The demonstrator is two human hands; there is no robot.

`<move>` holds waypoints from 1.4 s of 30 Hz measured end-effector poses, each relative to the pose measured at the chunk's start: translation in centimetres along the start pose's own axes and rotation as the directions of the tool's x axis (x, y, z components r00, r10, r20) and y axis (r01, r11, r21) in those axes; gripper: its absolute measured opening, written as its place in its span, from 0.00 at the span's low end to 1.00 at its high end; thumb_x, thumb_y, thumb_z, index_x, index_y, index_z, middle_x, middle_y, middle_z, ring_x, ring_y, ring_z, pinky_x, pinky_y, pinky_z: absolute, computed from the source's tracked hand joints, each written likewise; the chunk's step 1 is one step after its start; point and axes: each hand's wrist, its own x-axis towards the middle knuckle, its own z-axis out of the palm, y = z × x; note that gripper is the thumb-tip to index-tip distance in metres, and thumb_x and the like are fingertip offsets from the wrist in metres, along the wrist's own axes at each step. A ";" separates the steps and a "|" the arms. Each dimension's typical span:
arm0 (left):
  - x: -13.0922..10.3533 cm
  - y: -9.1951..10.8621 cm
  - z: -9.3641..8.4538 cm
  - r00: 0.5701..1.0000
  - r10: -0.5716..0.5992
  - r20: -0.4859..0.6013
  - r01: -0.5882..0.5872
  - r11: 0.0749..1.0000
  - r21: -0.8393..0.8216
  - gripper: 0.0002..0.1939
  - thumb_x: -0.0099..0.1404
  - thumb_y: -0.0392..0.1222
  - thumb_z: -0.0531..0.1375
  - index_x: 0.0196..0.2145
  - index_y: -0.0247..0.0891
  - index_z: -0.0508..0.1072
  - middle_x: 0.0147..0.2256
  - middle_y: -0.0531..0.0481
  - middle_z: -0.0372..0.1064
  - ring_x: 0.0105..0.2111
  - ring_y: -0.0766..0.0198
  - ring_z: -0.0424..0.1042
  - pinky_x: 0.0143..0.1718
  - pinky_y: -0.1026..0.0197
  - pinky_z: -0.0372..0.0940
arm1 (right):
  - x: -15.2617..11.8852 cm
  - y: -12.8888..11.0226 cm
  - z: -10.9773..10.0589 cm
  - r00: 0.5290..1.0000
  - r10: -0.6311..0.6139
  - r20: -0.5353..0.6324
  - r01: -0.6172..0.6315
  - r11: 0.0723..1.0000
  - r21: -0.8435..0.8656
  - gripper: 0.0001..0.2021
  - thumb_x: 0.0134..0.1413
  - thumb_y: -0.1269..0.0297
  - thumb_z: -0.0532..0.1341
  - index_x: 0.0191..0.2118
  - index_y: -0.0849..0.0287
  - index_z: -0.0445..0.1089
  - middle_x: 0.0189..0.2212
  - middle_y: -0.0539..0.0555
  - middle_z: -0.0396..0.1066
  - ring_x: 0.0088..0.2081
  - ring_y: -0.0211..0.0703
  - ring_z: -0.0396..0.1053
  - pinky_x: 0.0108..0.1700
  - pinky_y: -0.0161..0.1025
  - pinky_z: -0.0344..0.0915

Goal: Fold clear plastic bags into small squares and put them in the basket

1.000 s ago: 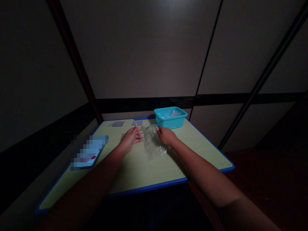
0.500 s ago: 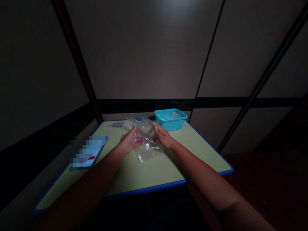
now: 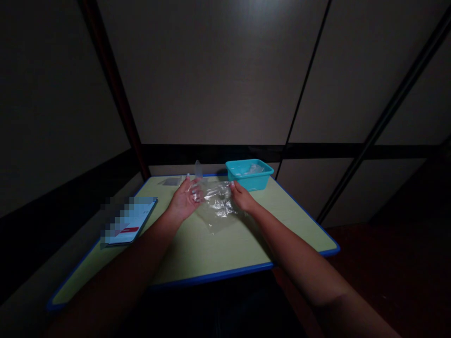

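Note:
A clear plastic bag (image 3: pixel 219 206) hangs, creased and shiny, between my hands above the table. My right hand (image 3: pixel 242 198) pinches its upper right corner between thumb and fingers. At the bag's upper left side is my left hand (image 3: pixel 183 201), palm turned inward and fingers curled round the film. A thin translucent flap (image 3: pixel 198 169) stands up just beyond my left fingertips; whether it is part of the bag I cannot tell. The bag looks empty.
A turquoise plastic basket (image 3: pixel 251 180) with crumpled clear plastic inside stands at the table's back right. Flat clear packets (image 3: pixel 172 181) lie at the back left. A partly blurred tablet or booklet (image 3: pixel 132 223) rests on the left. The table (image 3: pixel 211 258) has a blue edge; wall panels rise behind.
The bag's top has gone from bunched and gaping to stretched flatter between my hands. My left hand has shifted slightly left, and my right hand has closed into a pinch on the corner.

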 end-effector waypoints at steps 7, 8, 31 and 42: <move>0.6 -1.5 -0.5 0.989 0.048 -0.141 -0.006 0.960 0.279 0.08 0.62 0.37 0.56 0.26 0.32 0.71 0.19 0.52 0.63 0.16 0.70 0.63 0.15 0.69 0.59 | 0.0 -0.3 0.2 0.986 0.167 0.012 -0.168 0.985 0.039 0.29 0.56 0.37 0.42 0.32 0.58 0.66 0.23 0.53 0.65 0.30 0.42 0.65 0.33 0.37 0.61; 0.7 -1.6 -0.5 0.986 0.053 -0.160 -0.002 0.953 0.302 0.09 0.62 0.37 0.55 0.26 0.31 0.71 0.19 0.51 0.65 0.16 0.69 0.64 0.15 0.69 0.60 | 0.0 -0.5 0.2 0.971 0.232 0.051 -0.236 0.964 0.124 0.32 0.55 0.36 0.40 0.34 0.59 0.67 0.20 0.51 0.63 0.25 0.40 0.63 0.28 0.35 0.60; -0.4 0.6 -0.3 0.990 -0.126 -0.068 0.126 0.992 0.000 0.26 0.65 0.58 0.44 0.35 0.33 0.70 0.31 0.35 0.74 0.29 0.51 0.75 0.20 0.57 0.67 | 0.3 -2.0 -0.6 0.957 0.290 0.026 -0.212 0.633 0.744 0.09 0.42 0.64 0.63 0.31 0.57 0.63 0.20 0.44 0.64 0.19 0.32 0.59 0.19 0.30 0.56; -1.5 0.6 -0.7 0.592 -0.749 0.299 0.642 0.662 0.388 0.50 0.50 0.78 0.39 0.46 0.29 0.68 0.35 0.26 0.71 0.26 0.38 0.73 0.11 0.54 0.60 | -0.5 -1.7 0.3 0.962 0.067 0.264 -0.222 0.755 0.617 0.12 0.34 0.64 0.68 0.27 0.61 0.66 0.18 0.43 0.63 0.17 0.28 0.55 0.20 0.29 0.50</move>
